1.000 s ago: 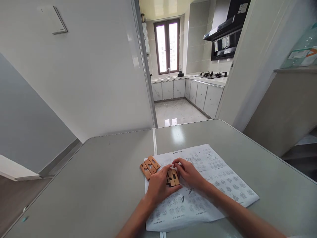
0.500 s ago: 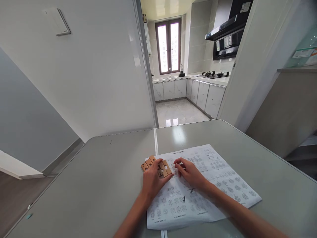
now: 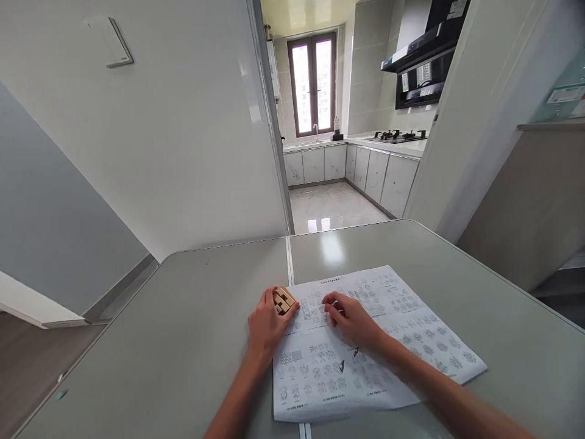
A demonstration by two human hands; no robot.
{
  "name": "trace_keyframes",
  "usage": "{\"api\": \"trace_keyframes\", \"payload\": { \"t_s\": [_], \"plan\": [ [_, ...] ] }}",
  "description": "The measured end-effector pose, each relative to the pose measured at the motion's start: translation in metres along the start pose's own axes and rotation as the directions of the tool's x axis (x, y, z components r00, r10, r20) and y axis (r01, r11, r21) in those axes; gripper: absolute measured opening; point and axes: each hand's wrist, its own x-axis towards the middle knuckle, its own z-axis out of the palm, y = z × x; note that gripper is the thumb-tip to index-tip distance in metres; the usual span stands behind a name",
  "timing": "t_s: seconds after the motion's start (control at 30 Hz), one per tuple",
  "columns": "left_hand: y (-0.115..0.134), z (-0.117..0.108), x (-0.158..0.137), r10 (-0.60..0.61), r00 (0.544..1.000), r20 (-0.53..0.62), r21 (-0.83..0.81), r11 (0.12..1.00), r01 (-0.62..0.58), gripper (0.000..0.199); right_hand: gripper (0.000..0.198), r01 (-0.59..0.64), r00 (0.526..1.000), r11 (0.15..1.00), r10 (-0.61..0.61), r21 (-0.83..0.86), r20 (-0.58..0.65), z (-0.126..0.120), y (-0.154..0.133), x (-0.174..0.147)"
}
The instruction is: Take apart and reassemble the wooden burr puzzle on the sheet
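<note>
My left hand (image 3: 265, 320) is closed around a cluster of small notched wooden puzzle pieces (image 3: 286, 300), at the left edge of the printed sheet. Fingers and thumb cover part of the cluster; dark notches show on its visible faces. Over the upper middle of the sheet is my right hand (image 3: 350, 317), its fingers loosely curled and slightly apart, with nothing visible in them. The white paper sheet (image 3: 320, 390) lies under both forearms' reach, printed with rows of small diagrams and two dark pen marks.
The grey table (image 3: 219, 305) has a white seam running through its middle. A wall (image 3: 183, 152) stands at the far left side. Beyond the table, a doorway opens onto a kitchen with white cabinets (image 3: 313, 166) and a gas stove (image 3: 397, 135).
My left hand has shifted left with the wooden pieces, which now appear turned and more covered by the hand. My right hand stays almost where it was.
</note>
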Motion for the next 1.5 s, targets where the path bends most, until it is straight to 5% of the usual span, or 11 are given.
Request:
{"api": "trace_keyframes", "payload": {
  "t_s": [0.2,0.33,0.53,0.7,1.5],
  "plan": [
    [0.002,0.000,-0.004,0.080,0.995,-0.068,0.039,0.996,-0.077,0.055,0.019,0.015,1.000,0.999,-0.015,-0.029,-0.003,0.000,0.002,0.001],
    [0.006,0.005,-0.009,0.263,0.952,-0.159,0.003,0.964,-0.266,0.040,0.019,0.025,1.000,0.999,-0.025,-0.029,-0.002,0.001,0.004,0.001],
    [0.018,0.015,-0.026,0.677,0.725,-0.122,-0.123,0.715,-0.688,0.018,0.017,0.039,0.999,0.999,-0.039,-0.002,-0.004,0.003,0.002,0.001],
    [0.025,0.021,-0.040,0.798,0.603,0.023,-0.233,0.590,-0.773,0.011,0.016,0.040,0.999,0.999,-0.040,-0.013,-0.026,0.003,0.003,0.000],
    [0.025,0.023,-0.039,0.783,0.619,0.064,-0.234,0.614,-0.753,0.008,0.017,0.041,0.999,0.999,-0.041,-0.035,-0.013,0.001,-0.002,-0.001]
  ]
}}
